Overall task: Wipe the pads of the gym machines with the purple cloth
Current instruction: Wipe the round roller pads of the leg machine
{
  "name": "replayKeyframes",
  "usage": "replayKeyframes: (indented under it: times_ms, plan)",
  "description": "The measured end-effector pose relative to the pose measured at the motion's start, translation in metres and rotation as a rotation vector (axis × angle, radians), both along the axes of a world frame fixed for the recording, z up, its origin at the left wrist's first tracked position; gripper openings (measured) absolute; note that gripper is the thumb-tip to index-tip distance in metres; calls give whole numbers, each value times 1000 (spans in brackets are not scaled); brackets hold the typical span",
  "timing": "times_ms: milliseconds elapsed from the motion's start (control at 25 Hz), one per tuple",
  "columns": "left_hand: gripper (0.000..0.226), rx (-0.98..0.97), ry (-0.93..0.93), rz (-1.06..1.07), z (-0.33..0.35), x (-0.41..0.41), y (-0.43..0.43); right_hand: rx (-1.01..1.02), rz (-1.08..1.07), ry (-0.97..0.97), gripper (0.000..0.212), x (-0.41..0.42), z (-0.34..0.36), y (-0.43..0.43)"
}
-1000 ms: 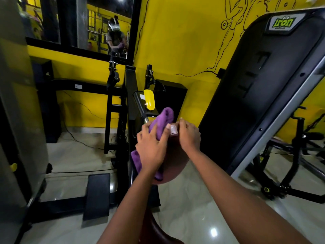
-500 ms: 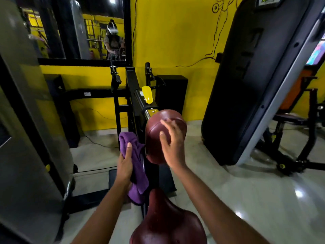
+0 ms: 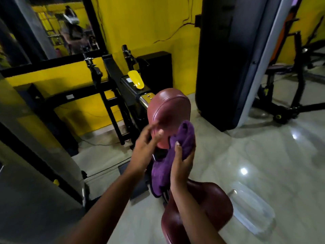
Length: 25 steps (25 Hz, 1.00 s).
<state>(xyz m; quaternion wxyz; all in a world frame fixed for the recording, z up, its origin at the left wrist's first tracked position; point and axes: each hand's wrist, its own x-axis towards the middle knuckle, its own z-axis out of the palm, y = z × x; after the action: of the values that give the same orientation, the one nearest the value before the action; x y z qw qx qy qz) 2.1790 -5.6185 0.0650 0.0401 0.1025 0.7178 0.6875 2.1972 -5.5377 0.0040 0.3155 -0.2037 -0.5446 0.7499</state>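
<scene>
In front of me, through the head camera, my right hand is closed around the purple cloth, thumb on the near side and fingers wrapped behind it. The cloth's bunched top presses against the lower right edge of the upright maroon pad, and the rest hangs down past my wrist toward the maroon seat below. My left hand is blurred; its fingers are spread loosely and reach to the pad's lower left edge, and I cannot tell whether they grip it or only touch it. The pad stands tilted on a black machine frame with a yellow knob above it. A large black shroud rises on the right against the yellow wall. The glossy tiled floor reflects ceiling lights. A mirror hangs on the wall at upper left.
</scene>
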Motion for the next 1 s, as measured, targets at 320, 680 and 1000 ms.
replayKeyframes:
  times_ms: [320, 680, 1000]
  plan:
    - [55, 41, 67, -195, 17, -122, 6, 381, -405, -45, 72, -109, 36, -42]
    - [87, 0, 116, -322, -10, -140, -8, -94, -503, -177, 74, -137, -31, -1]
    - [73, 62, 163, -289, -13, -139, -4, 29, -586, -35, 70, -155, -8, 7]
